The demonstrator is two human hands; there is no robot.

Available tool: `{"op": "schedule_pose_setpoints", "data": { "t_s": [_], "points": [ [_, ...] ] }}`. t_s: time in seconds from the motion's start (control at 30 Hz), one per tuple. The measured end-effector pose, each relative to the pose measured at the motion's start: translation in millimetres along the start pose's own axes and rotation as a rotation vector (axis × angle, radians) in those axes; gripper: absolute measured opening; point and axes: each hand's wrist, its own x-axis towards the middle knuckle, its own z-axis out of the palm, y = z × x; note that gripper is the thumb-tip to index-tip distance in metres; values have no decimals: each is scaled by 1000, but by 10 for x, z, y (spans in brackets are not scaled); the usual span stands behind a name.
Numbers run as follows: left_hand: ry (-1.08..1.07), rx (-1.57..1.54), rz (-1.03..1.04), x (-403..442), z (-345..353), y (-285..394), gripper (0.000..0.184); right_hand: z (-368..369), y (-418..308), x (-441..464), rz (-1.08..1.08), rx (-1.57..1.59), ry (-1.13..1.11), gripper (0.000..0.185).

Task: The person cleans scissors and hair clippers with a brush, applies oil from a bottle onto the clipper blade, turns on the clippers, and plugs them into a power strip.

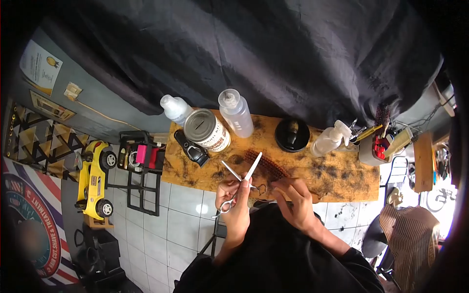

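My left hand (pixel 235 202) is closed around a pair of silver scissors (pixel 251 167), whose blades are spread apart and point away from me. One finger ring shows below the hand, the other to its right. My right hand (pixel 295 201) is just right of the scissors, over the table's near edge; its fingers are loosely bent, the thumb is apart from them, and nothing shows in it. A reddish-brown bristle brush (pixel 267 166) lies on the wooden table (pixel 337 183) beyond both hands, its near end partly hidden by my right hand.
On the table stand a hair clipper (pixel 191 149), a tin can (pixel 207 131), clear bottles (pixel 236 115), a black bowl (pixel 292 147), a spray bottle (pixel 330 139) and a tool holder (pixel 373 155). A black trolley (pixel 142 188) and yellow toy car (pixel 94 180) are left; a striped cloth (pixel 409 241) hangs right.
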Motion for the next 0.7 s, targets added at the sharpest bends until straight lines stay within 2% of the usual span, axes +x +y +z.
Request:
{"op": "schedule_pose_setpoints", "data": {
  "t_s": [0.07, 0.1, 0.13, 0.23, 0.27, 0.33, 0.4, 0.53, 0.6, 0.63, 0.7],
  "points": [
    [16, 4, 3, 7, 45, 16, 16, -65, -165, 75, 207, 441, -248, 29],
    [-12, -12, 28, 16, 53, 12, 16, -37, -236, 126, 211, 487, -264, 29],
    [-41, -27, 53, 27, 63, 14, 16, 38, -207, 111, 113, 432, -286, 30],
    [-13, -68, -9, 5, 127, 104, 17, 175, -280, 100, 25, 434, -170, 28],
    [-6, -102, -59, -4, 122, 118, 18, 167, -310, 100, 80, 382, -179, 30],
    [-24, -52, -31, 1, 80, 82, 17, 168, -322, 84, 133, 328, -190, 31],
    [16, -72, -13, 1, 100, 68, 17, 190, -294, 58, 305, 326, -285, 35],
    [0, -122, 15, 22, 94, 36, 15, 284, -225, -26, 220, 434, -284, 41],
    [-98, 145, 40, 30, 94, 82, 19, 319, -193, -67, 502, 965, -348, 48],
    [-172, 206, 36, 18, 91, 116, 29, 321, -177, -56, 592, 1195, -380, 54],
    [-333, 225, 58, 12, 98, 166, 39, 254, -184, 5, 579, 1238, -381, 56]
  ]
}}
